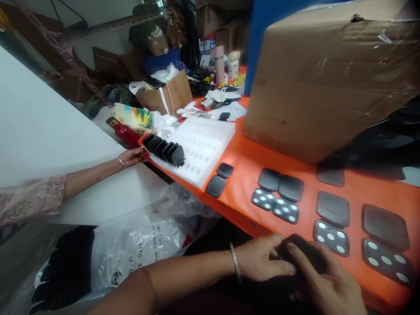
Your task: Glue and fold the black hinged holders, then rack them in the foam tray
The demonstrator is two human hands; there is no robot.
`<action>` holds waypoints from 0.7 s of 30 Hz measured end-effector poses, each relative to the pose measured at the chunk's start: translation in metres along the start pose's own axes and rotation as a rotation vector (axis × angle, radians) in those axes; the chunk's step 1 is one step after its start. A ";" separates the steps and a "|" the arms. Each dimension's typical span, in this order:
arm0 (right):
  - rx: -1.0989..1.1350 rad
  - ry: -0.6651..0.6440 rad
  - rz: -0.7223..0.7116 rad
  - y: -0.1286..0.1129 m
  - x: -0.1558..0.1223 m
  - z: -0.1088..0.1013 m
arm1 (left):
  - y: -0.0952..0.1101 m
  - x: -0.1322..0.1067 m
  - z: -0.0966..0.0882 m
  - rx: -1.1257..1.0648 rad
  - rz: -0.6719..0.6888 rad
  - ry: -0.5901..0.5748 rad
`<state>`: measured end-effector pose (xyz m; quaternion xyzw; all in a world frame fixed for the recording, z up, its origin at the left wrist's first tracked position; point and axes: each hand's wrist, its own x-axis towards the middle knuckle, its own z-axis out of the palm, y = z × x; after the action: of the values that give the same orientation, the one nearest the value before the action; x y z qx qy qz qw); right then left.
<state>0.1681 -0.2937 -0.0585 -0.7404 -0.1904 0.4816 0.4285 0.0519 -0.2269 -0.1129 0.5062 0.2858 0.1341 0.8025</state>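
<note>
At the lower right, my left hand (pixel 262 258) and my right hand (pixel 331 275) are closed on a black rounded-square case (pixel 298 247), held low in front of the table edge. My right thumb or finger lies across its top; fingers cover much of it. On the orange table beside my hands lie open black cases, each with a plain half (pixel 334 208) and a half with white dots (pixel 331 237). Another dotted half (pixel 386 260) lies near my right hand. Farther left is a smaller open case (pixel 215 186) with plain halves.
A co-worker's hand (pixel 133 156) touches the end of a row of upright black cases (pixel 164 148) on a white foam tray (pixel 210 135). A large cardboard box (pixel 315 87) stands on the orange table (pixel 236 210). Plastic bags (pixel 131 253) lie below left.
</note>
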 end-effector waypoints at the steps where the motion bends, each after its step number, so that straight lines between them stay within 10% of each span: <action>1: 0.011 0.007 -0.016 -0.001 0.001 0.001 | 0.001 0.000 0.000 0.044 0.021 0.031; 21: 0.297 -0.077 -0.084 0.019 0.031 0.003 | 0.028 -0.004 0.011 -0.051 -0.137 -0.022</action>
<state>0.1777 -0.2816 -0.0916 -0.6414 -0.1643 0.5139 0.5454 0.0569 -0.2245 -0.0833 0.4662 0.3075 0.0806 0.8256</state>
